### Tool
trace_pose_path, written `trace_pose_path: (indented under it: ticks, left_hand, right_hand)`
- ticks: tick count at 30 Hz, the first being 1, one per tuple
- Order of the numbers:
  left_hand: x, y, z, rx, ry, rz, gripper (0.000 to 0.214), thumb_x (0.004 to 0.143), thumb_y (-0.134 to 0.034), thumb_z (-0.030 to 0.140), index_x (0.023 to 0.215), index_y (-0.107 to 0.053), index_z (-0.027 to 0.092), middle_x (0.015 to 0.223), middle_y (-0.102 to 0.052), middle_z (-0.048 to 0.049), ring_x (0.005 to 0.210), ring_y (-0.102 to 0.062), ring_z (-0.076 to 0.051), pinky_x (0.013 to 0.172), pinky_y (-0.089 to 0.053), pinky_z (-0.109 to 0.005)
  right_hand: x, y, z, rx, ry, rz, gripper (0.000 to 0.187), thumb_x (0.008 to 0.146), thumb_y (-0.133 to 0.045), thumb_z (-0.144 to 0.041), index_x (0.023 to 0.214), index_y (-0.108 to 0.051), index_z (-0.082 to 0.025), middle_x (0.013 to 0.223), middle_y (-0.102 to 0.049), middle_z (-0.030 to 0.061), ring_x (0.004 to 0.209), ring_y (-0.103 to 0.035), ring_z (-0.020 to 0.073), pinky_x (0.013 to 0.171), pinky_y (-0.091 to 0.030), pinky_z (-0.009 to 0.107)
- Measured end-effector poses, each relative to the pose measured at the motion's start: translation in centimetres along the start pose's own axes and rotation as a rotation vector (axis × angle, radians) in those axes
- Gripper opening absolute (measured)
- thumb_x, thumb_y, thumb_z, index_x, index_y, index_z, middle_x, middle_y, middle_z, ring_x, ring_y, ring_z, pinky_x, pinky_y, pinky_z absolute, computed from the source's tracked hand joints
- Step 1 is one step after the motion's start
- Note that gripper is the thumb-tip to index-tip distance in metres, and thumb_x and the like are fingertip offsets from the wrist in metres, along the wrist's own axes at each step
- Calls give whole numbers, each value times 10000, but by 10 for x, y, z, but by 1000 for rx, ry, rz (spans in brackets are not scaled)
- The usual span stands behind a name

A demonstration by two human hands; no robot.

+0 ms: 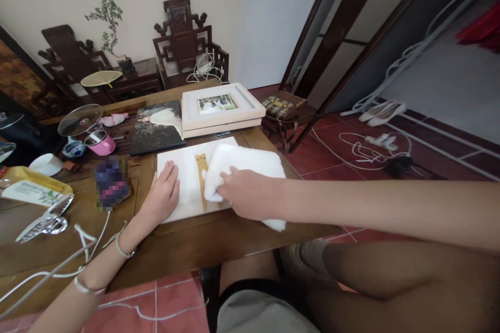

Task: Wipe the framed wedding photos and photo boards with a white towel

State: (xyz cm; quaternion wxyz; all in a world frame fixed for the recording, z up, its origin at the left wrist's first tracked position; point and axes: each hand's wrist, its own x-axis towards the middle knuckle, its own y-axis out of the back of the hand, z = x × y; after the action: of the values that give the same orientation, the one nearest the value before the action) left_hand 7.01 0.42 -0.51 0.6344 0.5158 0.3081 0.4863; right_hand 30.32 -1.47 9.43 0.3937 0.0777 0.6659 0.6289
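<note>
A white flat board (183,187) lies near the table's front edge, with a tan, long-bodied animal figure (201,171) on it. My left hand (164,192) rests flat on the board's left side, its fingers stretched out and holding nothing. On the right side, a fluffy white cloth (250,158) covers part of the board and of the figure. My right hand (250,195) grips this cloth, pressing it against the board with the fingers curled into it. One corner of the cloth hangs down below my wrist.
Behind the board are a dark photo panel (158,127) and stacked picture frames (222,109). To the left stand a pink mug (100,141), an oil bottle (35,187), a silver claw clip (49,221) and white cables (50,273). A wooden chair (336,36) holds a checked bag (283,105).
</note>
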Motion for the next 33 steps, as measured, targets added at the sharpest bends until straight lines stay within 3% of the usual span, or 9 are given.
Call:
trace_pose_path:
  ticks: [4, 8, 12, 16, 19, 25, 29, 33]
  left_hand:
    - [1, 0, 5, 0, 1, -8, 486, 990, -284, 257, 1432, -395, 87, 1564, -321, -217, 1479, -239, -322, 1155, -258, -611]
    - [0, 0, 5, 7, -3, 5, 482, 986, -284, 245, 1429, -399, 93, 1557, -334, -218, 1477, -248, -323, 1151, -264, -615]
    - [-1, 2, 0, -5, 9, -12, 482, 987, -281, 242, 1432, -393, 95, 1563, -323, -216, 1480, -236, -321, 1154, -254, -612]
    - [-2, 2, -6, -16, -1, -9, 478, 989, -282, 240, 1433, -389, 100, 1566, -316, -218, 1480, -238, -319, 1152, -250, -615]
    - [-2, 2, -8, -20, -5, 1, 473, 991, -283, 246, 1428, -395, 105, 1563, -324, -216, 1478, -244, -320, 1151, -250, -616]
    - [-2, 0, -5, -30, -14, 13, 471, 988, -289, 258, 1428, -400, 133, 1560, -338, -200, 1480, -244, -310, 1159, -248, -609]
    - [-1, 1, -1, -14, -3, -5, 478, 985, -279, 243, 1428, -395, 105, 1561, -326, -216, 1479, -244, -317, 1159, -244, -610]
    - [-1, 4, 0, -16, 12, -32, 484, 986, -279, 249, 1431, -385, 92, 1566, -315, -217, 1484, -227, -318, 1162, -237, -606]
  right_hand:
    - [-14, 6, -6, 32, 19, -35, 251, 874, -492, -99, 1030, -688, -92, 1021, -673, 178, 961, -650, 278, 793, -468, 368]
    - [-4, 5, 5, 34, -27, 2, 274, 890, -472, -118, 1068, -677, -83, 1017, -680, 179, 913, -671, 269, 686, -463, 330]
    - [14, 1, 16, -9, -74, 57, 298, 893, -481, -114, 1121, -667, -65, 1081, -672, 212, 933, -672, 262, 746, -474, 337]
    - [21, -1, 10, -64, -85, 60, 287, 871, -530, -99, 1116, -675, -58, 1098, -672, 229, 1028, -643, 298, 845, -475, 388]
    - [16, 2, -5, -57, -64, 5, 260, 842, -566, -72, 1068, -692, -67, 1035, -693, 207, 1080, -618, 327, 887, -467, 426]
    - [0, 5, -19, 14, 7, -50, 238, 852, -562, -105, 1048, -699, -97, 1034, -692, 187, 1005, -646, 315, 820, -480, 404]
    - [6, 0, 0, 58, -38, 43, 264, 883, -492, -115, 1060, -685, -83, 983, -688, 190, 923, -667, 279, 715, -479, 345]
    - [23, -12, 32, 41, -74, 144, 339, 884, -469, -104, 1177, -634, -64, 1068, -667, 204, 957, -652, 277, 751, -470, 348]
